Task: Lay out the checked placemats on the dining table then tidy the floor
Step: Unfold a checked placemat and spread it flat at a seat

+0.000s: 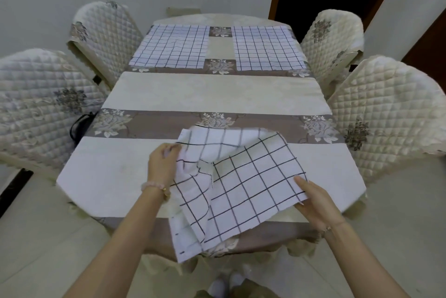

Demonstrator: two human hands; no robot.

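- Head view: a checked placemat (241, 177) is held over the near end of the table (217, 94), rumpled and partly folded over itself; whether it is one piece or two layered pieces cannot be told.
- The left hand (161, 165) is closed on the cloth's upper left edge, which is pinched between curled fingers and thumb.
- The right hand (316, 201) is clamped on the right edge, with the thumb seen on top and the fingers hidden beneath.
- The cloth's lower corner is draped past the near table edge.
- Two more checked placemats are laid flat at the far end, a far-left placemat (171, 46) and a far-right placemat (268, 49), set side by side with a strip of tablecloth (219, 44) between them.
- The table is covered by that cream and brown floral tablecloth.
- Four quilted chairs (391, 114) are drawn up, two on each long side.
- A beaded bracelet (152, 185) is worn on the left wrist.
- Pale floor (36, 237) is seen beside the table.
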